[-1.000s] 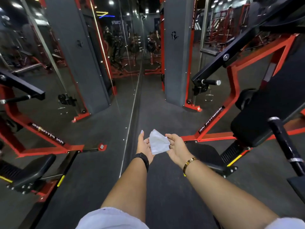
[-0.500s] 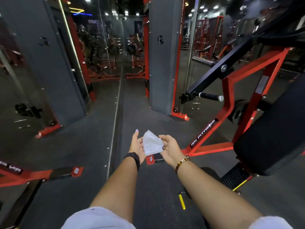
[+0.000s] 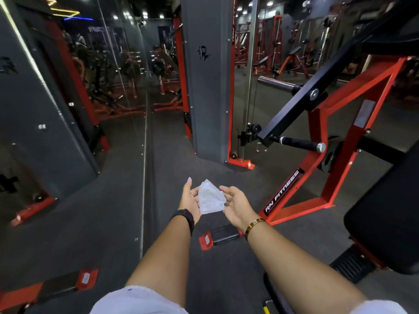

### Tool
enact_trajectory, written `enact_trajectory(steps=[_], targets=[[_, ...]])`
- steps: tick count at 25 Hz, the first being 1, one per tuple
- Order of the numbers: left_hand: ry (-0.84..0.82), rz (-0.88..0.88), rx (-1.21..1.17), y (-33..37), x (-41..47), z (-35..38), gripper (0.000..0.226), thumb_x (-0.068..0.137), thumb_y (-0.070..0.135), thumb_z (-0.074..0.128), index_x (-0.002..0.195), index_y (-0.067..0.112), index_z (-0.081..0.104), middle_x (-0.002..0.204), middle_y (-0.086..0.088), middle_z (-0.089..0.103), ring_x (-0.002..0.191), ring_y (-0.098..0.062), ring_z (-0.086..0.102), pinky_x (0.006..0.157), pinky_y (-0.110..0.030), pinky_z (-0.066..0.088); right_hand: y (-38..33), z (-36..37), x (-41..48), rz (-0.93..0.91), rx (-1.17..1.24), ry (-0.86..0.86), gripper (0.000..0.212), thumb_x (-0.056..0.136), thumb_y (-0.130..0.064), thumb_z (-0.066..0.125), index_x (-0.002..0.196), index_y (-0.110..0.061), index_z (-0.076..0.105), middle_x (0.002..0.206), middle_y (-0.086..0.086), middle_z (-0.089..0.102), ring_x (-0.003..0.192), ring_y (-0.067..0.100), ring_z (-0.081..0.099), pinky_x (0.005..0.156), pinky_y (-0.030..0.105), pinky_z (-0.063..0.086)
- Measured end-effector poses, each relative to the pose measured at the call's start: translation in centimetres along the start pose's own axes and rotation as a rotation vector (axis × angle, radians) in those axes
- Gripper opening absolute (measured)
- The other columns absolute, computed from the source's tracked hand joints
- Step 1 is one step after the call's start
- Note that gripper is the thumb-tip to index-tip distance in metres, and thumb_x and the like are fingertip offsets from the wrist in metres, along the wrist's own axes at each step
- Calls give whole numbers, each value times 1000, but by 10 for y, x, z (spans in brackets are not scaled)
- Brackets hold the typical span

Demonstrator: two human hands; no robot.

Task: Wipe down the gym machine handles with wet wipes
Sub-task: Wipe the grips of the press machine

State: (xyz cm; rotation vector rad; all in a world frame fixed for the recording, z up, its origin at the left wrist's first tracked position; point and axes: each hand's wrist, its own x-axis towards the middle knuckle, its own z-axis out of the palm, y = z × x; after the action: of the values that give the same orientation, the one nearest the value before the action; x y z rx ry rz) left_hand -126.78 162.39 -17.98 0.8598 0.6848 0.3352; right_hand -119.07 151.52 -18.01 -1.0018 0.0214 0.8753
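**Wet wipe between both hands, handle off to the right**

My right hand (image 3: 235, 206) is palm up with its thumb laid on the right corner of the wet wipe (image 3: 210, 199) and its fingers curled beneath, so it holds that edge. My left hand (image 3: 189, 200) stands edge-on against the wipe's left side with its thumb straight up. Its fingers are behind the sheet, and I cannot tell whether they pinch it. The wipe is crumpled and white, and it hangs in the air above the floor (image 3: 113, 223), touching no machine.

A black watch (image 3: 184, 219) sits on the left wrist and a gold bracelet (image 3: 255, 224) on the right. Below the wrists a red foot plate (image 3: 217, 236) lies on the floor.

The nearest machine handle (image 3: 299, 143) is a black grip with a chrome end cap. It sticks out of the black lever arm (image 3: 317, 98), ahead and to the right, well apart from the wipe. The red frame (image 3: 317, 177) rises behind it and a large black pad (image 3: 385, 211) fills the right side, cut off by the edge of the view.

A grey column (image 3: 208, 87) stands straight ahead. A mirror wall (image 3: 68, 87) runs along the left, and its reflections are dim and hard to read.

Bare floor lies between my hands and the handle.
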Motion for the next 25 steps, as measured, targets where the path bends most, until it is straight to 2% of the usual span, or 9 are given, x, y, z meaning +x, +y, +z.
enact_trajectory(steps=[3, 7, 10, 13, 15, 18, 19, 22, 25], targets=[[-29, -2, 14, 17, 68, 18, 69, 89, 65, 44, 123, 6, 58, 115, -17, 68, 103, -31, 66, 88, -43, 53, -26, -1, 61, -31, 30, 2, 30, 97, -14, 38, 120, 0, 50, 93, 12, 57, 82, 22, 56, 72, 32, 48], [-73, -51, 33, 35, 154, 79, 69, 88, 64, 46, 123, 6, 58, 115, -17, 67, 102, -31, 66, 84, -43, 54, -86, -20, 134, -73, 60, 82, 30, 94, -7, 38, 119, 1, 50, 75, 7, 51, 70, 19, 53, 63, 30, 46], [-158, -87, 62, 49, 205, 142, 63, 89, 62, 47, 115, 6, 60, 112, -18, 68, 94, -30, 68, 76, -41, 56, -144, -45, 178, -146, 103, 136, 26, 92, -6, 39, 112, 0, 54, 88, 13, 57, 78, 23, 56, 69, 32, 49], [-243, -114, 70, 54, 250, 200, 61, 89, 62, 49, 114, 7, 61, 116, -18, 66, 105, -32, 64, 86, -44, 53, -194, -65, 205, -221, 177, 201, 20, 93, -6, 38, 100, -2, 56, 65, 6, 55, 68, 20, 52, 66, 29, 46], [-302, -141, 132, 52, 276, 232, 61, 89, 62, 48, 112, 7, 61, 117, -16, 66, 111, -32, 62, 92, -45, 49, -217, -84, 219, -287, 182, 251, 17, 93, -4, 41, 103, -2, 56, 73, 9, 57, 71, 20, 54, 66, 29, 48], [-421, -151, 270, 44, 309, 274, 58, 92, 59, 43, 108, 7, 64, 110, -18, 67, 101, -31, 65, 90, -42, 50, -239, -113, 243, -383, 63, 292, 32, 87, 10, 48, 118, 6, 53, 108, 24, 63, 88, 27, 65, 71, 30, 54], [-462, -134, 330, 41, 323, 288, 59, 93, 56, 43, 112, 4, 64, 112, -20, 66, 101, -32, 65, 90, -43, 50, -245, -120, 252, -408, 17, 334, 37, 85, 13, 49, 121, 7, 52, 110, 25, 63, 88, 27, 66, 69, 29, 55], [-591, -122, 441, 36, 364, 324, 65, 90, 52, 52, 122, -5, 60, 121, -28, 61, 108, -38, 62, 93, -46, 51, -267, -132, 274, -502, -25, 502, 33, 84, 17, 50, 117, 11, 53, 92, 18, 65, 76, 23, 66, 62, 23, 55], [-679, -187, 508, 47, 397, 352, 58, 93, 51, 48, 112, -1, 65, 106, -23, 68, 89, -29, 69, 77, -37, 58, -288, -136, 302, -560, -2, 624, 30, 85, 17, 51, 114, 10, 53, 91, 18, 64, 77, 24, 64, 61, 23, 55]])
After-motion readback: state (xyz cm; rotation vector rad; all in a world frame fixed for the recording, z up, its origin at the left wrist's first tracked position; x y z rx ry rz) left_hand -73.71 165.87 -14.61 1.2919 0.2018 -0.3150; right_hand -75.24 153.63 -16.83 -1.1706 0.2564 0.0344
